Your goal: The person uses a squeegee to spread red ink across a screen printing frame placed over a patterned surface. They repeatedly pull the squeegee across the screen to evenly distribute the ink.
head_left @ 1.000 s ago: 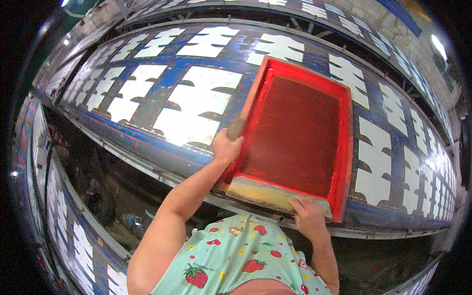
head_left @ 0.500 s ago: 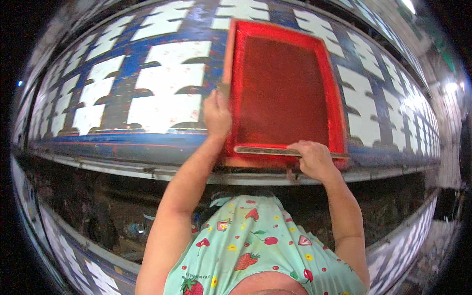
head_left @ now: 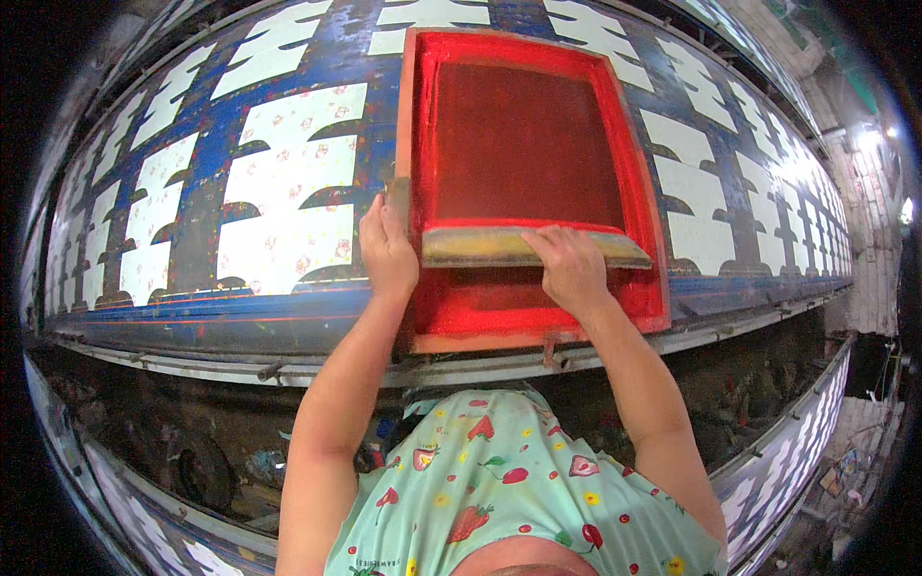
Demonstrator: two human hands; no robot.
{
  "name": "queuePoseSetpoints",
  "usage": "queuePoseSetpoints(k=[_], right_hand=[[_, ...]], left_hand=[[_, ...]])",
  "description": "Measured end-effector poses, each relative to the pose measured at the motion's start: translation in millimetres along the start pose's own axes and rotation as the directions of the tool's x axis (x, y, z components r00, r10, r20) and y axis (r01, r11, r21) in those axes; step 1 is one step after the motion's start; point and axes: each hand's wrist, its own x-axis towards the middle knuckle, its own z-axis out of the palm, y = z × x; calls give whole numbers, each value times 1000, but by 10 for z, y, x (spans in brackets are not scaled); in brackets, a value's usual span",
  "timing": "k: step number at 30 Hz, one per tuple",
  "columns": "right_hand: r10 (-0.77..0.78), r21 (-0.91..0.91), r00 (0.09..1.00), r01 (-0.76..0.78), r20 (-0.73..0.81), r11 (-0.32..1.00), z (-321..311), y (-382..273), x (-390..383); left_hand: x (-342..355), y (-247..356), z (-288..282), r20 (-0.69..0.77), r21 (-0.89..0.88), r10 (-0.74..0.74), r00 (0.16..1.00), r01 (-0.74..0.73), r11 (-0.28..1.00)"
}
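A red-inked screen-printing frame (head_left: 519, 144) lies on the long printing table (head_left: 182, 312). My left hand (head_left: 389, 240) is closed round a tan grip (head_left: 400, 202) on the frame's left side. My right hand (head_left: 567, 264) grips a long flat squeegee (head_left: 466, 247) with a yellowish, stained blade, which spans the screen a little above its near end, over red ink. White cut fabric pieces (head_left: 288, 235) lie in rows on either side of the frame, those just left bearing faint pink printed motifs.
A metal rail (head_left: 221, 370) runs along the table's near edge, above a dark space with clutter. Further tables with white pieces (head_left: 788, 451) show at both lower corners and beyond the far side. A pale block wall (head_left: 860, 192) stands at the right.
My right hand and the squeegee have moved from the screen's near end toward its middle. My left hand still grips the frame's side. The camera's view has turned.
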Motion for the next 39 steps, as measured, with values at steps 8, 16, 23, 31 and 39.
queuePoseSetpoints(k=[8,16,23,31,39], right_hand=[[26,-78,999,-25,21,997,422,1045,1649],[27,-44,1000,-26,15,999,821,2131,3168],[29,-90,998,-23,63,996,894,2706,3862],[-42,-27,976,49,213,998,784,2819,3919],[-58,41,922,46,384,998,356,2263,3143]], left_hand=[[-8,40,-4,-9,77,-11,1000,12,997],[-51,148,-19,-6,190,-44,999,44,981],[-67,212,-1,-14,184,-86,996,87,979],[-41,242,10,-12,224,-77,997,77,972],[-31,206,46,-43,219,-107,993,114,969]])
